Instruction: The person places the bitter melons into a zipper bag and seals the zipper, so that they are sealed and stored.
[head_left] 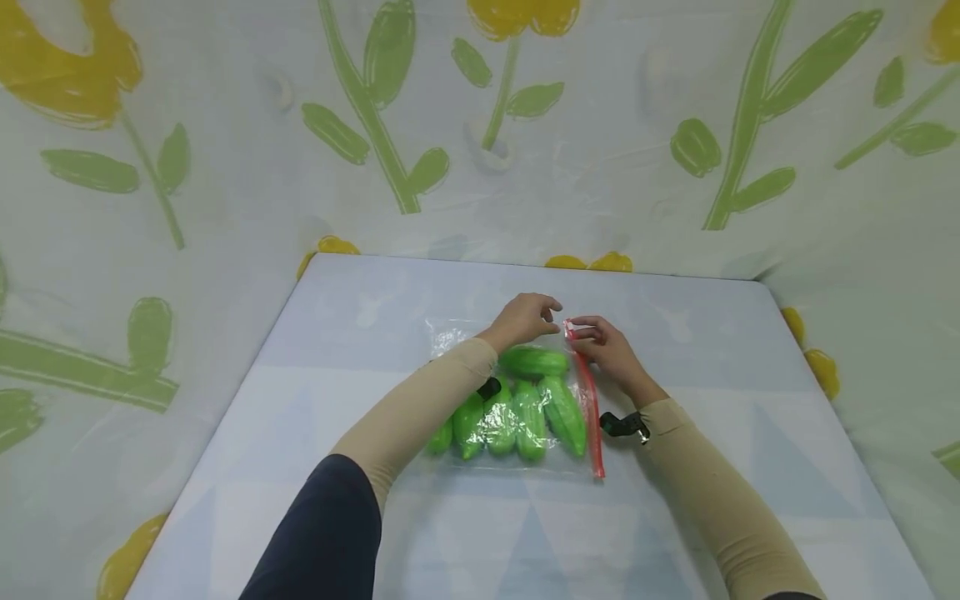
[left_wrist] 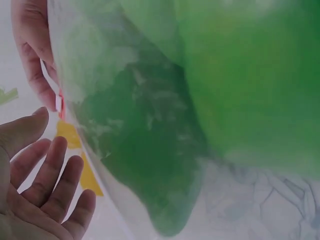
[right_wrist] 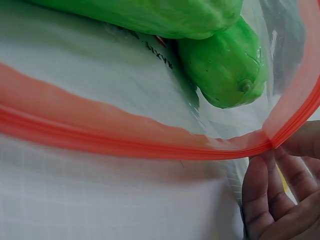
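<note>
A clear zip bag (head_left: pixel 448 335) lies flat on the table, holding several green, cucumber-like vegetables (head_left: pixel 531 417). Its red zip seal (head_left: pixel 592 408) runs along the right side, with a small white slider (head_left: pixel 569 327) at the far end. My right hand (head_left: pixel 611 357) pinches the bag at that far corner of the seal. Just left of it, my left hand (head_left: pixel 522 320) hovers over the bag's far edge. In the left wrist view the left hand's fingers (left_wrist: pixel 54 165) are loosely bent and apart from the slider, with nothing between them.
The pale table (head_left: pixel 300 492) has a light blue triangle pattern. Behind it and at both sides hangs a white sheet (head_left: pixel 247 167) with yellow flowers and green leaves. A black strap (head_left: pixel 621 425) is by the right wrist.
</note>
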